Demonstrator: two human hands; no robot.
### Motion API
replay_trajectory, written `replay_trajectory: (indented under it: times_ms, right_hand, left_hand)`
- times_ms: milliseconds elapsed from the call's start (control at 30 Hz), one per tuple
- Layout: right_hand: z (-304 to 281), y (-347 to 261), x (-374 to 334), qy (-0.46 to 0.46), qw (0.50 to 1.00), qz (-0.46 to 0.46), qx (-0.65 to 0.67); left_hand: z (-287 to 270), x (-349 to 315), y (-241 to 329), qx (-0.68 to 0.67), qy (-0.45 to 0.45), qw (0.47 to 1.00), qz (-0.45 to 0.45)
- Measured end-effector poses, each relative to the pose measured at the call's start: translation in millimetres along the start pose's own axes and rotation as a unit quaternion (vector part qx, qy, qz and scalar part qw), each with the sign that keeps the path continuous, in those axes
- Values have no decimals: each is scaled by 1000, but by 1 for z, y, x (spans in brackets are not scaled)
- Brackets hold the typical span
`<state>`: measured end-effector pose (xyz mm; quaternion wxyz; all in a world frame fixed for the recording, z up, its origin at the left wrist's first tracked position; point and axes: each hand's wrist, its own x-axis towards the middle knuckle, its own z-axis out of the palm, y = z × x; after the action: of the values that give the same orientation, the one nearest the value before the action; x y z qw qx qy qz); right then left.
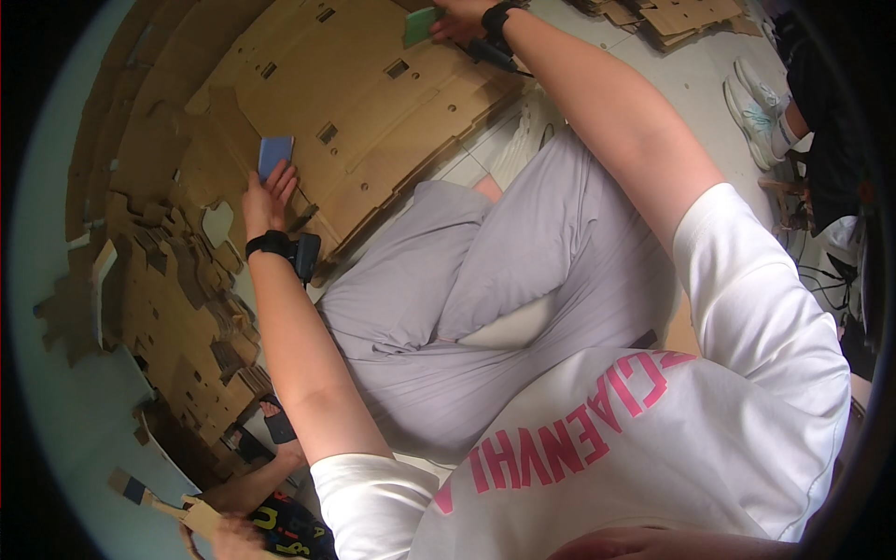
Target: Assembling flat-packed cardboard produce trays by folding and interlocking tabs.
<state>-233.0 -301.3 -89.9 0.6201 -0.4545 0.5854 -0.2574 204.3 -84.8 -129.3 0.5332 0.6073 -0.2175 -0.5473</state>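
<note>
Cardboard sheet (369,89), large and brown with small slots cut through it, spreads across the upper middle of the frame before a seated person in grey trousers (523,243) and a white T-shirt (653,448) with pink lettering. At the sheet's left part, the left hand (269,194) is half open, fingers loosely extended across the lower end of a blue card (275,149); whether it grips the card or only presses it cannot be told. At the top edge of the frame, the right hand (457,23) has its fingers closed on the right end of a green card (421,26) above the sheet's far end, the hand partly cut off by the frame. Black straps circle both wrists. Cut cardboard pieces (177,308) crowd the left of the frame, with more stacked (677,19) at upper right. Pale sneakers (749,112) show at right, while at lower left a co-worker's blurred hand (238,539) appears beside a dark patterned top (289,527)
</note>
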Motion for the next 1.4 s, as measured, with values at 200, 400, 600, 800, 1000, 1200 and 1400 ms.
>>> replay_trajectory:
  times_ms: [200, 400, 600, 800, 1000, 1200, 1400]
  right_hand:
    - [4, 5, 17, 42, 998, -41, 36]
    - [18, -18, 2, 127, 975, -176, 45]
    - [24, -89, -64, 192, 935, -280, -105]
    - [-4, -180, -183, 202, 852, -479, -61]
    - [-25, -213, -322, 13, 866, -500, 14]
    - [-47, -107, -414, 117, 843, -481, -208]
    - [-37, 59, -445, 160, 893, -366, -206]
  left_hand:
    - [-11, 9, -1, -22, 12, 1000, 18]
    - [-15, 7, 22, -55, 18, 995, 81]
    - [8, -43, 88, -54, 54, 975, 209]
    - [24, -160, 204, -79, 16, 924, 375]
    - [9, -283, 256, 7, -17, 910, 413]
    - [-25, -376, 150, 144, 30, 935, 323]
    - [-13, -413, -31, 138, 38, 969, 201]
